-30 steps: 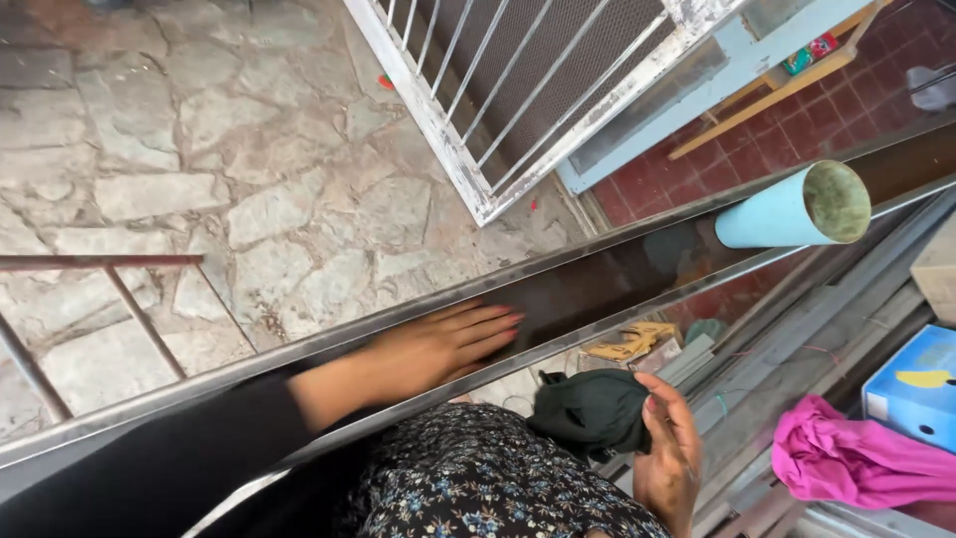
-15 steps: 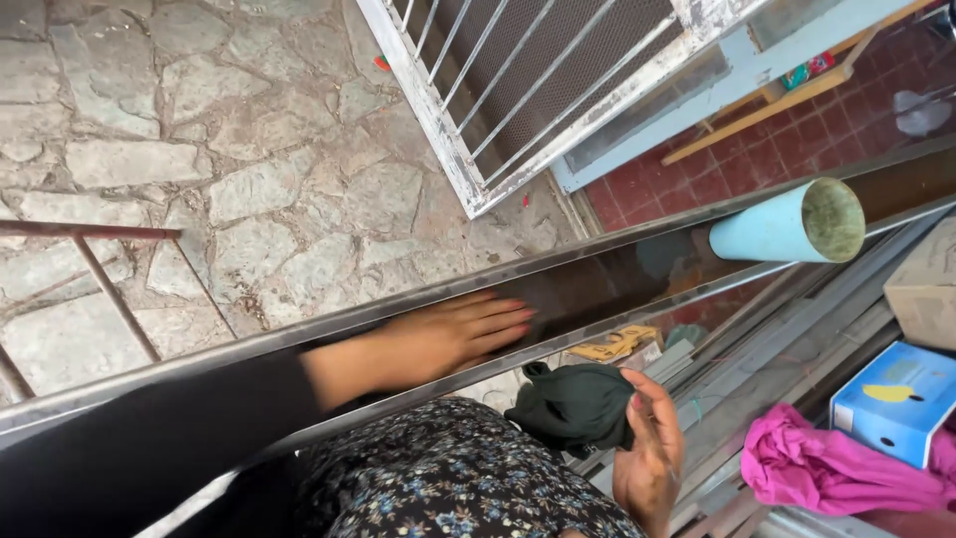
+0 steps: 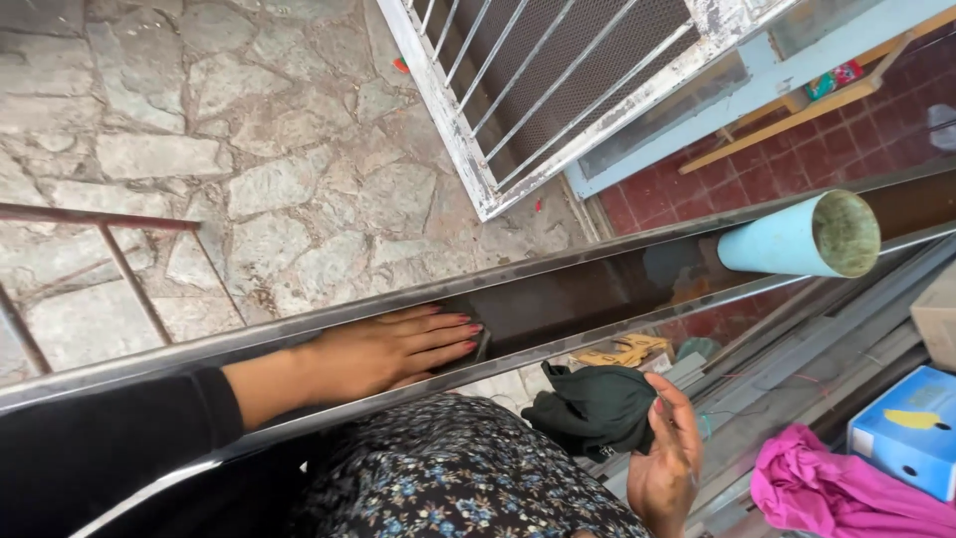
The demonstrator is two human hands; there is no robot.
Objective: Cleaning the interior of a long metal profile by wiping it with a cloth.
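My left hand (image 3: 383,351) lies flat inside a long dark metal gutter (image 3: 617,284), fingers stretched out together and pressing a small dark pad (image 3: 481,345) that shows only at the fingertips. The black sleeve (image 3: 110,438) runs back along the channel. Below the gutter, my right hand (image 3: 667,458) is raised with its palm turned in and holds a bunched dark green cloth (image 3: 593,408). A floral-patterned garment (image 3: 448,478) fills the bottom of the view.
A pale blue pipe (image 3: 797,239) sticks out across the gutter at right. A white barred gate (image 3: 558,90) and stone paving (image 3: 249,149) lie far below. A pink cloth (image 3: 836,493), a blue box (image 3: 911,428) and metal bars sit lower right.
My left hand has slid a little back to the left along the gutter. My right hand still holds the green cloth in about the same place.
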